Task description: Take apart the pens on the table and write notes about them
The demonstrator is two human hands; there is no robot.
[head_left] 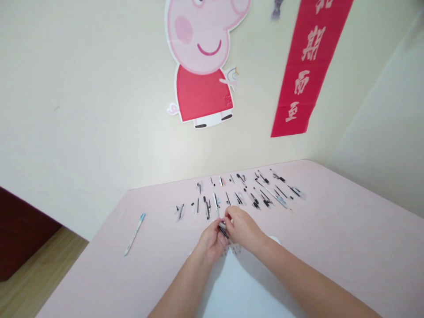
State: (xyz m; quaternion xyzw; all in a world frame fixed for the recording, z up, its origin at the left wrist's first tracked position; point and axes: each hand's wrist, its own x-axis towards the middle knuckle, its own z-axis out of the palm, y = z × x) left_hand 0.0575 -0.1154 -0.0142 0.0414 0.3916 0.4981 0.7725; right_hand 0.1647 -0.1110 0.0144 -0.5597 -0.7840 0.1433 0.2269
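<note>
My left hand [212,242] is closed around a dark pen [224,232], close above the near side of the table. My right hand [243,227] meets it from the right, its thumb and fingers pinched at the pen's upper end; the fingertips partly hide what they grip. Just beyond my hands, several pen parts lie in two rough rows, among them a clear barrel with black pieces [206,207] and a white-and-blue pen [216,204]. Under my forearms is a white sheet [245,287] with small dark marks near its top, partly covered by my hands.
A white pen with a blue cap [135,234] lies apart on the left of the pale pink table [347,247]. The wall behind carries a cartoon pig sticker [204,95] and a red banner [309,66]. At the lower left, wooden floor [43,269] shows past the table's edge.
</note>
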